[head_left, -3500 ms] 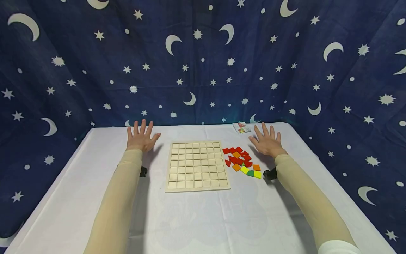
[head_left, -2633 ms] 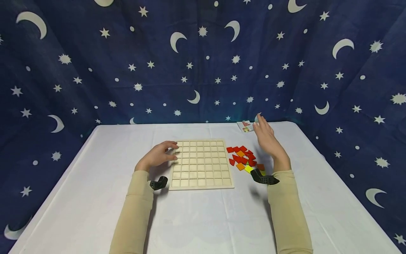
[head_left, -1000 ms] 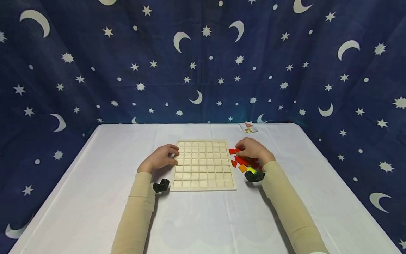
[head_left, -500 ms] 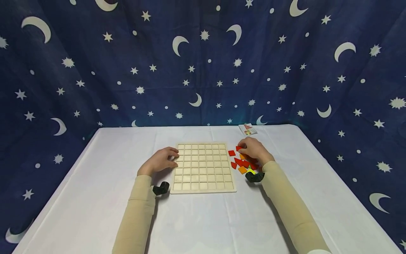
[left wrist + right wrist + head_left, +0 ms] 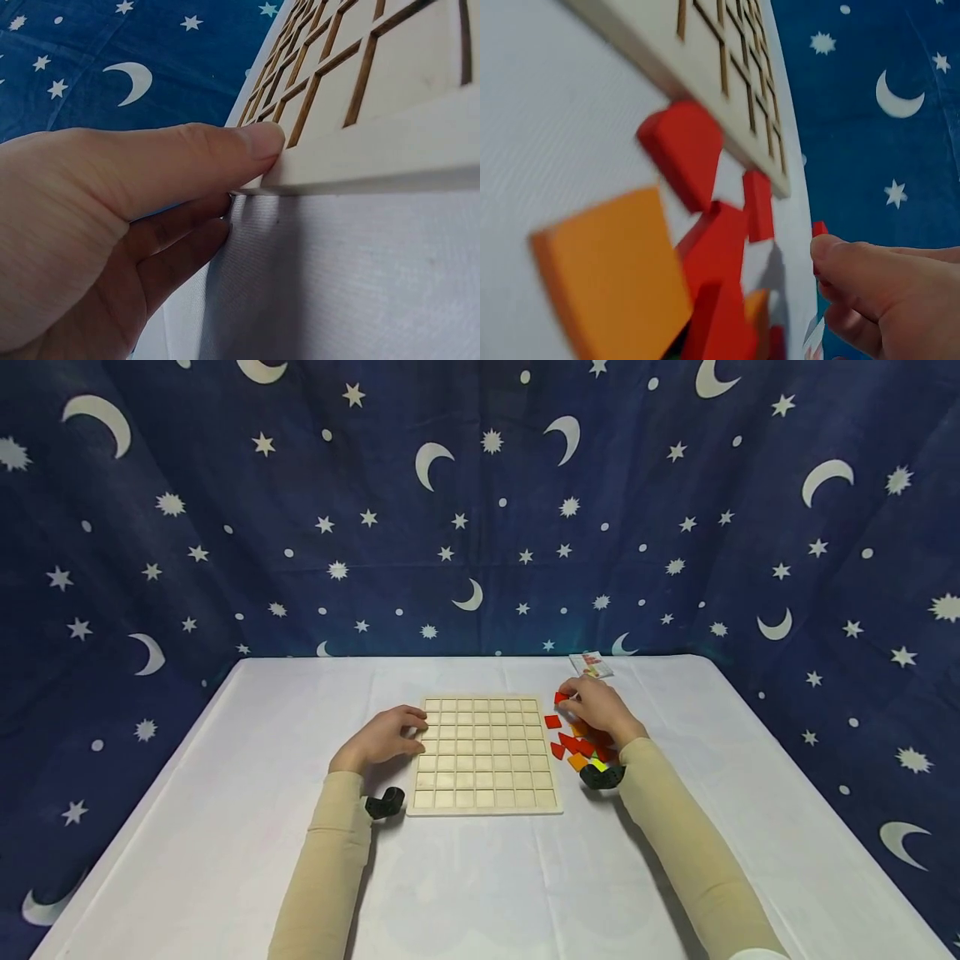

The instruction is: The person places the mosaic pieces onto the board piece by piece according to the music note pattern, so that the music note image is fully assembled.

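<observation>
Head and wrist views of your two hands at a gridded wooden board [image 5: 483,812]. Compared with half a second ago, the red piece [image 5: 561,697] in your right hand [image 5: 600,703] sits farther from you, toward the printed card [image 5: 591,665]; it appears lifted off the white cloth [image 5: 465,885]. Your right thumb and fingers pinch this piece beyond the heap of coloured pieces [image 5: 567,742], to the right of the board and apart from it. Your left hand [image 5: 382,737] is unchanged: it lies at the board's left edge, fingers loosely bent, thumb tip touching the rim, pinching nothing. A red tile [image 5: 552,722] lies just beside the board's right edge; an orange tile [image 5: 577,762] lies at the heap's near side, and a yellow tile [image 5: 599,765] is partly hidden by the black wrist camera [image 5: 602,777]. For the work in hand, the change suggests that one piece is now singled out, while the board seems steadied and the other visible pieces remain outside its cells
</observation>
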`<state>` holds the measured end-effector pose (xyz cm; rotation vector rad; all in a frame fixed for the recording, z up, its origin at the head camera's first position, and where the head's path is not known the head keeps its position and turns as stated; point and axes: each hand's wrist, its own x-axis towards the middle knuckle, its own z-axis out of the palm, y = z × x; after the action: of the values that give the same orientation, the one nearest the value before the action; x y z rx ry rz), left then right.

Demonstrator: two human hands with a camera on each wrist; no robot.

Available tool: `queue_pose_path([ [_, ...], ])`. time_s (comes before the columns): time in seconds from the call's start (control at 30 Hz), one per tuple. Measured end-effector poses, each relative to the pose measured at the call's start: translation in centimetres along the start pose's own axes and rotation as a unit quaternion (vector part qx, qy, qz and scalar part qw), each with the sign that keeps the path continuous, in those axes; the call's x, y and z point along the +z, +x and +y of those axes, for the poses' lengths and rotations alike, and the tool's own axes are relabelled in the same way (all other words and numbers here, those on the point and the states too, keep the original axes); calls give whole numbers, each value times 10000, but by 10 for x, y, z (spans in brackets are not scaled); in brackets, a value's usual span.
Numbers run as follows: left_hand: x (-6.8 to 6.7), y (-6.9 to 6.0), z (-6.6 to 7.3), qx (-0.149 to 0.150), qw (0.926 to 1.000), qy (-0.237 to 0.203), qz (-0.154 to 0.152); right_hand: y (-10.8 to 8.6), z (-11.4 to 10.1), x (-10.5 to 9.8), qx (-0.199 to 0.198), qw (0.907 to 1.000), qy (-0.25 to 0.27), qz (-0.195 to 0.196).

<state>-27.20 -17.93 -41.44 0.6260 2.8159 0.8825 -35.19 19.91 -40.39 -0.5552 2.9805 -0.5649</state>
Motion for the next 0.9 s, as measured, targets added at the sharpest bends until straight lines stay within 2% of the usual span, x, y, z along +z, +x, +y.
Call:
queue_pose_path([
  [0.1, 2, 0, 0, 64, 10000, 12, 14, 1, -6, 0, -194, 9998, -13, 74],
  [0.3, 3, 1, -2, 10, 10000, -37, -15, 6, -20, 2, -488, 9988, -9, 14],
  [0.53, 2, 3, -3, 90, 10000, 29, -14, 16, -41, 12, -732, 9968, -32, -305],
  [0.9, 1, 1, -3, -27, 10000, -83, -36, 33, -80, 32, -1235, 9911, -290, -403],
])
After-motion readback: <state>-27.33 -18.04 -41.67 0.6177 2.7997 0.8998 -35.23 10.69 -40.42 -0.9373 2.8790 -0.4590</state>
